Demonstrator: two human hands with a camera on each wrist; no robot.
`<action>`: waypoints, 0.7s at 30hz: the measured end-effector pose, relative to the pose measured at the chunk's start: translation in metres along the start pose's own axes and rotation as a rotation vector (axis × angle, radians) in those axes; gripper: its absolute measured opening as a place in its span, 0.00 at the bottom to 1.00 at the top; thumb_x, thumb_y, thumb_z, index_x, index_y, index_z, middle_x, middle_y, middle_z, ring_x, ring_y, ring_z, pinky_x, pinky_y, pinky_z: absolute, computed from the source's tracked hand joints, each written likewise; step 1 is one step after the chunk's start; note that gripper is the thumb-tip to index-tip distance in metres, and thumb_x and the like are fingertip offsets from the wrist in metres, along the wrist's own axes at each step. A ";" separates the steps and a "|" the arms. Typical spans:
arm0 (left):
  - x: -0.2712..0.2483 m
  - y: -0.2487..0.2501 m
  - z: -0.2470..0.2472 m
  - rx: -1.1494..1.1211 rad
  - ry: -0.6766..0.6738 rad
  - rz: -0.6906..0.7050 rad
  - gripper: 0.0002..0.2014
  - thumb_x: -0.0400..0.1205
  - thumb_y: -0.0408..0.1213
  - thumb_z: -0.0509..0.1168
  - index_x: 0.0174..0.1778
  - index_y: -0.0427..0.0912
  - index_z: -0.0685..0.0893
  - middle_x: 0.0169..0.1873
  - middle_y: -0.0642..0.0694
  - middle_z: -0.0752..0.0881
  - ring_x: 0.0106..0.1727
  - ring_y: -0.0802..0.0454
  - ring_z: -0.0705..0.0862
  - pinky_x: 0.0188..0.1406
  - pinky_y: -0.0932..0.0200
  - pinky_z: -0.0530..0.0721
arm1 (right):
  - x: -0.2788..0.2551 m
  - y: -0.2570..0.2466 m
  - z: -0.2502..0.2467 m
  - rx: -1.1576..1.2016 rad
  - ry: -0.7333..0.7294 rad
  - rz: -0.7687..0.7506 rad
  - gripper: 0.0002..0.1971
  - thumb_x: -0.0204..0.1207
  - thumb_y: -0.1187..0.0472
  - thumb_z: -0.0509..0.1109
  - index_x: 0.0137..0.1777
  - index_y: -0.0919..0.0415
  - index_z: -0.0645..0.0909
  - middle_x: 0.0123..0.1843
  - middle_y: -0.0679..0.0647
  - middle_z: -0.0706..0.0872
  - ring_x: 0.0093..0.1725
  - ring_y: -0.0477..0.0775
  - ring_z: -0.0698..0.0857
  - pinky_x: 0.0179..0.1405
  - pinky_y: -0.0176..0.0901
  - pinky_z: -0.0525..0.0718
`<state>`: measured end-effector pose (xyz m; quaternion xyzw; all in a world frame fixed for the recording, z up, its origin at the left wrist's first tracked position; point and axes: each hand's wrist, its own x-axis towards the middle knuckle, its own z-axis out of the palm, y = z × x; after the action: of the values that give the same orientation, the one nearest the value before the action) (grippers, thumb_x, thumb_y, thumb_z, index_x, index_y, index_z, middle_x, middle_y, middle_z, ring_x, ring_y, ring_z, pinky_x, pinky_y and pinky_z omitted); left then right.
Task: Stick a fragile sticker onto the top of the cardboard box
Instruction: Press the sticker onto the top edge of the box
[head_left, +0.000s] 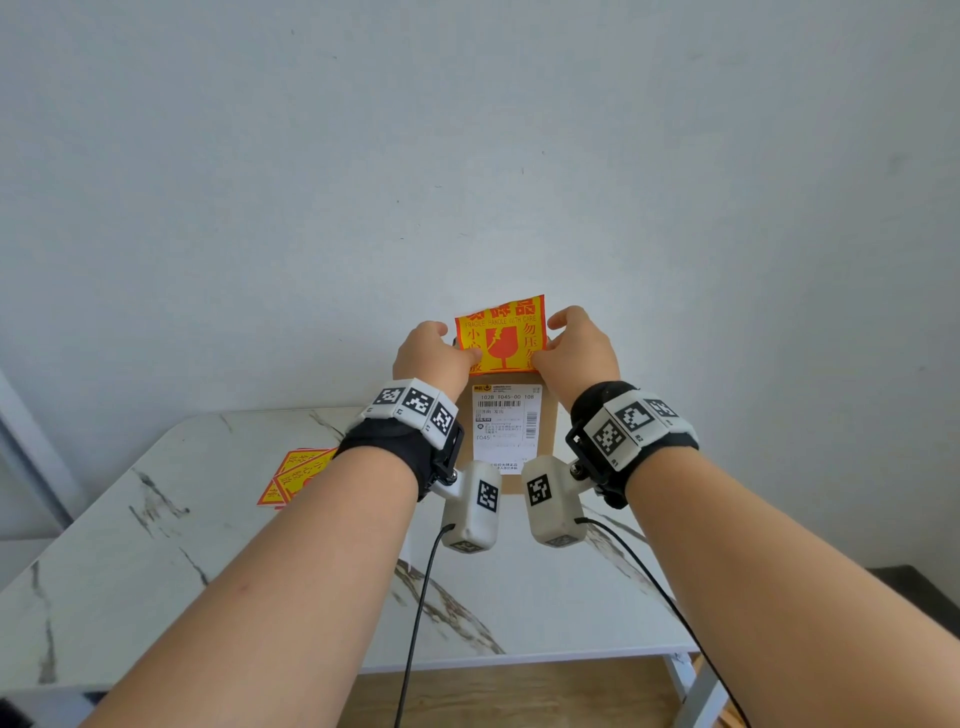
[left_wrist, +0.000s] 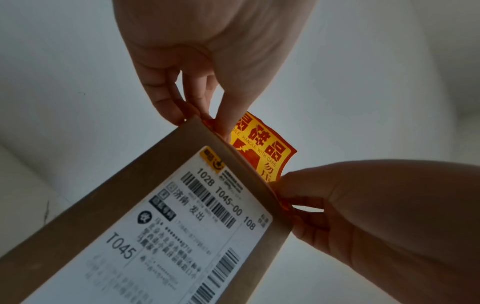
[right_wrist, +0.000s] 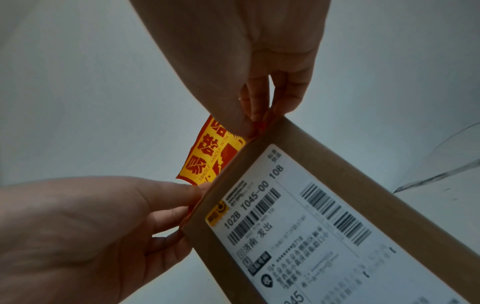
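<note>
A brown cardboard box (head_left: 548, 436) stands upright on the table, and a white shipping label (head_left: 505, 426) covers the face turned toward me. Over its top I hold a yellow and red fragile sticker (head_left: 501, 338). My left hand (head_left: 460, 345) pinches the sticker's left edge and my right hand (head_left: 548, 340) pinches its right edge. In the wrist views the sticker's (left_wrist: 262, 148) near part dips behind the box's (left_wrist: 130, 185) top edge while the far part curls upward. Whether it touches the top I cannot tell. The box top itself is hidden.
A pile of more fragile stickers (head_left: 296, 478) lies on the white marble table (head_left: 208, 545), left of my left forearm. A plain wall rises just behind the box. Wrist camera cables hang past the table's front edge over a wooden floor (head_left: 519, 696).
</note>
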<state>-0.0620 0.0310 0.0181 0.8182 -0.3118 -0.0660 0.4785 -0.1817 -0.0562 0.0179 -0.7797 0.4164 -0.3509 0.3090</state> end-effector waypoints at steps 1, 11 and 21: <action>0.000 0.000 0.000 -0.005 -0.001 0.000 0.32 0.78 0.46 0.71 0.77 0.41 0.73 0.72 0.42 0.81 0.71 0.42 0.81 0.71 0.48 0.78 | 0.000 0.000 0.000 -0.003 -0.001 -0.001 0.19 0.77 0.66 0.66 0.68 0.59 0.72 0.47 0.51 0.83 0.46 0.54 0.84 0.36 0.41 0.77; -0.003 0.000 0.003 0.061 0.005 0.048 0.32 0.79 0.43 0.71 0.78 0.41 0.70 0.65 0.44 0.86 0.66 0.44 0.84 0.62 0.53 0.78 | -0.001 -0.001 0.003 -0.040 -0.012 -0.026 0.21 0.77 0.69 0.65 0.69 0.59 0.71 0.48 0.54 0.84 0.47 0.56 0.85 0.40 0.44 0.81; -0.012 0.002 0.009 0.114 0.156 0.149 0.23 0.76 0.36 0.74 0.61 0.34 0.71 0.62 0.38 0.74 0.52 0.37 0.85 0.41 0.56 0.78 | -0.006 0.001 0.012 -0.025 0.016 0.001 0.21 0.76 0.69 0.61 0.69 0.56 0.70 0.51 0.55 0.81 0.57 0.60 0.82 0.55 0.55 0.85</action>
<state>-0.0766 0.0304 0.0127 0.8214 -0.3366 0.0513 0.4575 -0.1746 -0.0492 0.0087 -0.7805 0.4236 -0.3517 0.2962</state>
